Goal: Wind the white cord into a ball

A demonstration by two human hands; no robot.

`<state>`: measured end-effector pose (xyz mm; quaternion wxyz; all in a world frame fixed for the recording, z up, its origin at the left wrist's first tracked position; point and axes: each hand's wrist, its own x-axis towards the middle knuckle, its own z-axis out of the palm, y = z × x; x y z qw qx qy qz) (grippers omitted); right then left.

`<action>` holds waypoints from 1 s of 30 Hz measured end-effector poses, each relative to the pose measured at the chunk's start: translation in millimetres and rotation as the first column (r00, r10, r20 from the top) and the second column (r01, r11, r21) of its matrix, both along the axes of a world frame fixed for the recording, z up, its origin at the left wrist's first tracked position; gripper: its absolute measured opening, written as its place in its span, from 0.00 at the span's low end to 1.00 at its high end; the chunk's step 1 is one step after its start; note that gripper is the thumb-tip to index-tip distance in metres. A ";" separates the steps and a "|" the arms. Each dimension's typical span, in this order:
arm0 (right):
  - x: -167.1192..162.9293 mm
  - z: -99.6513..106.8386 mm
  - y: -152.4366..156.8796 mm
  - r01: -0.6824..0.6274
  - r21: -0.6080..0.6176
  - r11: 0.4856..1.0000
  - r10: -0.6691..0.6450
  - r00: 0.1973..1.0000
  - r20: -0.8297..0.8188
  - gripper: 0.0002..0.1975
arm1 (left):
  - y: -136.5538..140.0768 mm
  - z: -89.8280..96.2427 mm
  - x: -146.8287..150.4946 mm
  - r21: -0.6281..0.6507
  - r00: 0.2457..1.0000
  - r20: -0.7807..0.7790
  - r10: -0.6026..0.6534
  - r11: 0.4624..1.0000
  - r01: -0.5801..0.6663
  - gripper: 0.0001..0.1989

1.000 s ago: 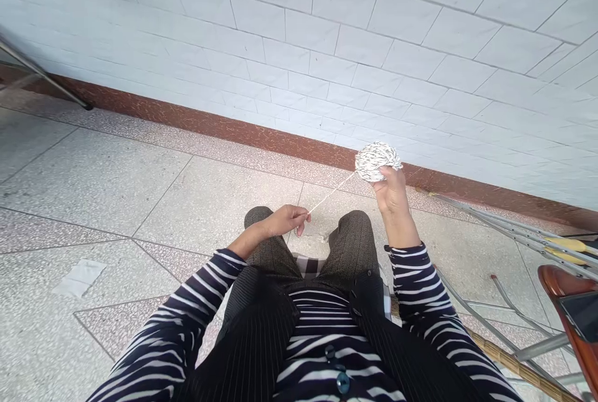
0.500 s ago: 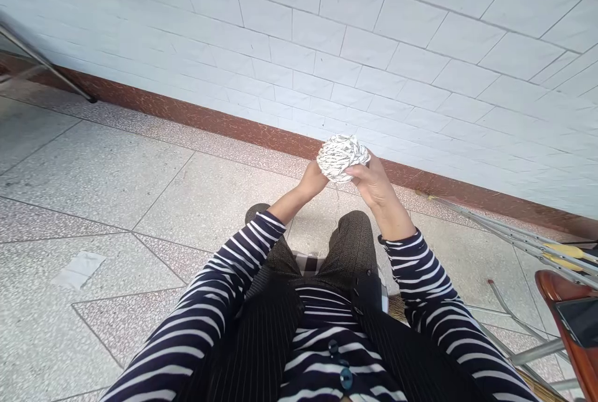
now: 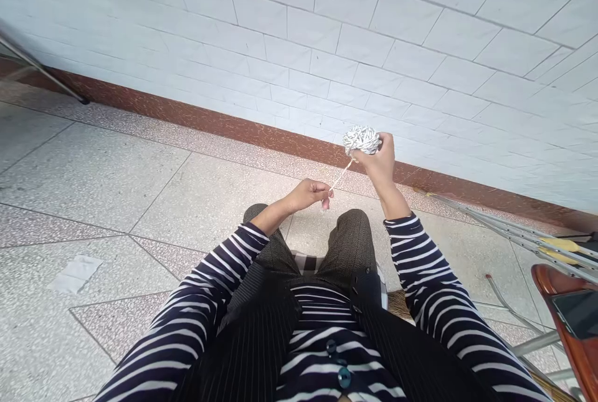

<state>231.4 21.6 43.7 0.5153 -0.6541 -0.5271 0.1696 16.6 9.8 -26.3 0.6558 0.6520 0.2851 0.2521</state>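
Note:
A ball of white cord (image 3: 362, 139) with dark flecks is held out in front of me, above knee level. My right hand (image 3: 380, 159) grips it from the right and below, thumb on the near side. From the underside of the ball a strand of cord (image 3: 342, 174) runs down and left, looking taut. My left hand (image 3: 311, 195) pinches that strand between thumb and fingers, lower and to the left of the ball, over the gap between my knees.
A white tiled wall (image 3: 308, 65) with a red-brown base strip stands ahead. A paper sheet (image 3: 77, 273) lies on the speckled floor at left. At right are metal crutches (image 3: 495, 221) and a wooden chair (image 3: 551, 283) with a dark phone on it.
My left hand has left the ball and moved down toward me, drawing a strand out. My right hand has shifted slightly right and up with the ball.

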 end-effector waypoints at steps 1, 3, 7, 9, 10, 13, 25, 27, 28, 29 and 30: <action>-0.3 -7.4 1.0 0.037 0.000 0.999 -0.037 0.998 0.057 0.33 | -1.8 2.4 -0.2 0.002 1.000 -0.006 -0.031 1.000 0.031 0.14; -0.4 -24.0 0.8 0.066 -0.010 0.998 -0.064 0.989 0.132 0.33 | -3.4 9.5 -0.3 0.036 0.997 -0.033 -0.072 0.997 0.073 0.15; 0.9 -57.1 -9.2 0.004 -0.113 0.994 0.013 0.988 0.151 0.33 | 6.1 28.6 -2.0 0.187 0.991 -0.132 -0.016 0.981 0.041 0.16; 0.9 -69.8 -17.0 -0.080 -0.200 0.977 0.099 0.991 0.088 0.34 | 15.5 36.6 -2.8 0.313 0.976 -0.204 0.073 0.950 -0.006 0.17; 0.4 -74.9 -20.9 -0.134 -0.249 0.959 0.147 0.989 0.033 0.34 | 20.2 39.5 -2.7 0.393 0.964 -0.239 0.121 0.920 -0.018 0.16; -2.8 -84.5 -30.6 -0.315 -0.339 0.886 0.256 0.944 -0.208 0.33 | 31.2 42.6 -0.5 0.649 0.931 -0.273 0.242 0.760 -0.007 0.13; -19.6 -64.9 -68.0 -0.631 -0.160 0.759 0.302 0.559 -0.772 0.35 | 46.2 7.9 2.8 0.607 0.947 -0.149 0.284 0.782 -0.139 0.12; -22.1 -61.0 -70.8 -0.627 -0.138 0.767 0.329 0.569 -0.754 0.36 | 44.5 2.5 1.1 0.494 0.962 -0.131 0.238 0.857 -0.145 0.14; -23.2 -58.7 -71.9 -0.629 -0.128 0.767 0.347 0.575 -0.741 0.37 | 43.1 -0.1 0.4 0.444 0.968 -0.125 0.216 0.885 -0.140 0.14; -24.5 -56.0 -73.1 -0.639 -0.114 0.761 0.374 0.575 -0.727 0.39 | 41.6 -2.6 -0.4 0.403 0.973 -0.122 0.194 0.906 -0.130 0.14; -25.7 -53.1 -74.2 -0.656 -0.093 0.749 0.410 0.569 -0.713 0.41 | 40.1 -5.2 -1.1 0.369 0.978 -0.119 0.172 0.922 -0.118 0.13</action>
